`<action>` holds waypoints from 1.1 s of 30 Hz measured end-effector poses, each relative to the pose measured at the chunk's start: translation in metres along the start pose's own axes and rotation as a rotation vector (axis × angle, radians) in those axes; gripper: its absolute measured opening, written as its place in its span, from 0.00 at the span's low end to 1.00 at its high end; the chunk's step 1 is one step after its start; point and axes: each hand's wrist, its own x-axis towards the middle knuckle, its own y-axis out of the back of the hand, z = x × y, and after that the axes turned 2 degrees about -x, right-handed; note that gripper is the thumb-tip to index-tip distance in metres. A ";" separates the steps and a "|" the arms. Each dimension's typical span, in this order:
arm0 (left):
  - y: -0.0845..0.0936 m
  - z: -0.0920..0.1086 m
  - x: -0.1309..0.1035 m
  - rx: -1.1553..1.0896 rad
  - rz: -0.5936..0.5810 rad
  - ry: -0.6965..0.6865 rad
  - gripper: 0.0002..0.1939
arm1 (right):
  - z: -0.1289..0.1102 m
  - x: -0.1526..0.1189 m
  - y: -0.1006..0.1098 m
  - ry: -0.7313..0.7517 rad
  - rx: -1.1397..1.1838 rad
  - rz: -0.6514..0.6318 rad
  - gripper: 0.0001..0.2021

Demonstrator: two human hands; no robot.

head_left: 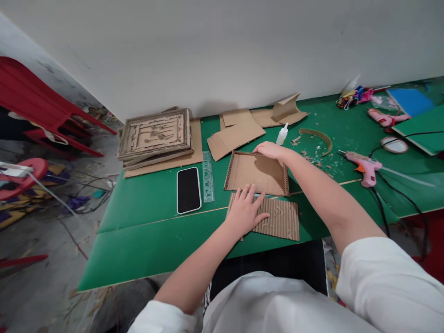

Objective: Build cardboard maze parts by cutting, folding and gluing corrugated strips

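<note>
The shallow cardboard tray [248,173] lies on the green table [149,252], a little back from the near edge. The left hand [243,215] is laid flat with its fingers spread, grasping nothing; it rests upon the corrugated sheet [279,218], which is placed between the tray and the near edge of the table, and its fingertips reach to the tray's near rim. The right hand [269,150] bends over the tray's far wall, but whether it pinches this wall I cannot tell. Left of the tray are the clear ruler [208,180] and the phone [189,190]. Toward the table's far edge stands the glue bottle [282,135], and the pink glue gun [364,166] lies to the right.
</note>
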 end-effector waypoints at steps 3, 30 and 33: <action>0.000 0.000 0.000 0.010 -0.003 0.001 0.34 | 0.010 -0.011 0.006 -0.044 -0.021 -0.003 0.21; 0.034 0.010 -0.016 -0.139 0.185 -0.065 0.29 | -0.003 -0.196 -0.019 0.057 0.281 0.587 0.16; 0.075 0.021 -0.039 -0.163 0.315 -0.072 0.16 | -0.016 -0.248 -0.026 0.209 0.437 0.529 0.24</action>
